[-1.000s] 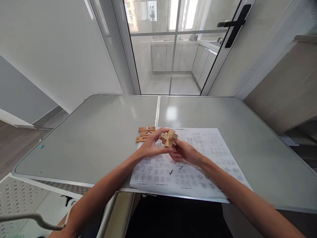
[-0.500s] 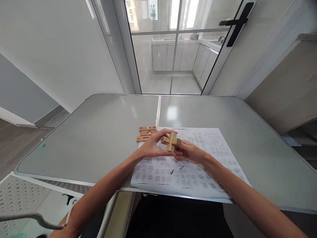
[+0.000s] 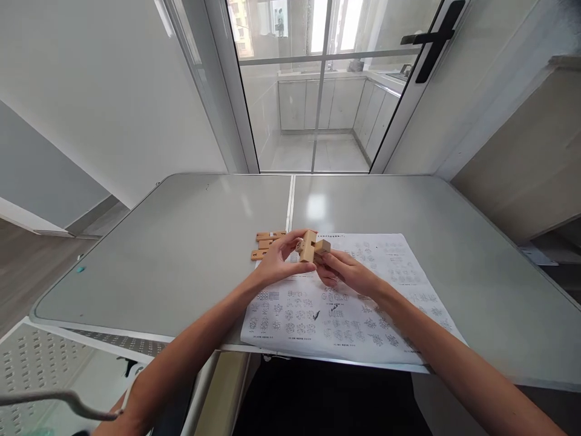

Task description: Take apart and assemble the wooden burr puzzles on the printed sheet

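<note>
Between my two hands, above the paper, is a wooden burr puzzle [image 3: 308, 247] of interlocking notched bars. My left hand [image 3: 280, 262] grips it from the left, thumb along the near end of a long bar and fingers at its far end. With my right hand [image 3: 347, 269] I pinch a short block [image 3: 322, 246] that sticks out on the right side; a dark gap shows beside it. Several notched wooden pieces [image 3: 260, 255] lie beyond my left hand, partly hidden by it. Beneath both hands is a printed diagram sheet [image 3: 290, 330].
The grey table [image 3: 218, 242] has a seam [image 3: 291, 200] down its middle. A small teal bit [image 3: 80, 269] lies near the left edge. Past the far edge stands a glass door [image 3: 295, 109] with a black handle [image 3: 431, 39]. A perforated white rack [image 3: 40, 357] is at lower left.
The puzzle has turned in my hands and moved slightly up and left. The long bar now tilts, and a gap shows between it and the block on the right.
</note>
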A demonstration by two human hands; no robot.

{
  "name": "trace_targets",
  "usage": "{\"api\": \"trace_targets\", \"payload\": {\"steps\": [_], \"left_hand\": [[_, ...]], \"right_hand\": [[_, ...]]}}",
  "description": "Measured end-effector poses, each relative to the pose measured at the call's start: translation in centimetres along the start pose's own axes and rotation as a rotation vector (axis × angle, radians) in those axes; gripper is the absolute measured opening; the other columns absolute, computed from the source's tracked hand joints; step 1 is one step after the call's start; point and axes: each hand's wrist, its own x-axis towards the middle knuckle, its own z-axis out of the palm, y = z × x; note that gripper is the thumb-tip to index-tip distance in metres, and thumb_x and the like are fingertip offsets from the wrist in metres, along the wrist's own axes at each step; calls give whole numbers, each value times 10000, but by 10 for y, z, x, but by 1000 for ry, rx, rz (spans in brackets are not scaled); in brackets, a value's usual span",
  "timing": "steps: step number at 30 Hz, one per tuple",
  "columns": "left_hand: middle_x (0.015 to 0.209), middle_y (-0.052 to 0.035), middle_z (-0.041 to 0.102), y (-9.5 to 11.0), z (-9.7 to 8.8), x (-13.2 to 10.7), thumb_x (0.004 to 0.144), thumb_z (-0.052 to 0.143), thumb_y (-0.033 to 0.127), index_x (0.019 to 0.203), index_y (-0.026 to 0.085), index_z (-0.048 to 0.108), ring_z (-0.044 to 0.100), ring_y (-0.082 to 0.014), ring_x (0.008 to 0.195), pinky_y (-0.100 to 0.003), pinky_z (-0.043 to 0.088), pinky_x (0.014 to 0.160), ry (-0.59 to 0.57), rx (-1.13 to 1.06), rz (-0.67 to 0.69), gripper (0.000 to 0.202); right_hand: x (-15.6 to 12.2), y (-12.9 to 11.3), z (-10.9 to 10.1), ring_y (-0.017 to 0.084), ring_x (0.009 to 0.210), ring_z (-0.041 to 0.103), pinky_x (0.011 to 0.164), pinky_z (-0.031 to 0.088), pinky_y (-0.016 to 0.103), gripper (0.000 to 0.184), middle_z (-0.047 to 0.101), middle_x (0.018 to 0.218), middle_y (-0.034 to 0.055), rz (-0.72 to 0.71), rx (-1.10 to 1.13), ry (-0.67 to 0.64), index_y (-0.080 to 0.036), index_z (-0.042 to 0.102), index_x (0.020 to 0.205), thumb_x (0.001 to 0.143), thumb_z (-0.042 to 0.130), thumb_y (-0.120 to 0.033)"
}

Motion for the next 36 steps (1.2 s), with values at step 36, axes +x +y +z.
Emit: {"api": "trace_targets", "payload": {"steps": [36], "left_hand": [[1294, -87, 674, -4, -3, 2, 1027, 659, 340, 1312, 293, 637, 578, -277, 1231, -461, 475, 1063, 97, 857, 367, 290]], "right_hand": [[8, 4, 7, 145, 575, 403, 581, 319, 298, 437, 484, 646, -42, -134, -640, 469, -223, 604, 887, 1072, 470, -596]]}}
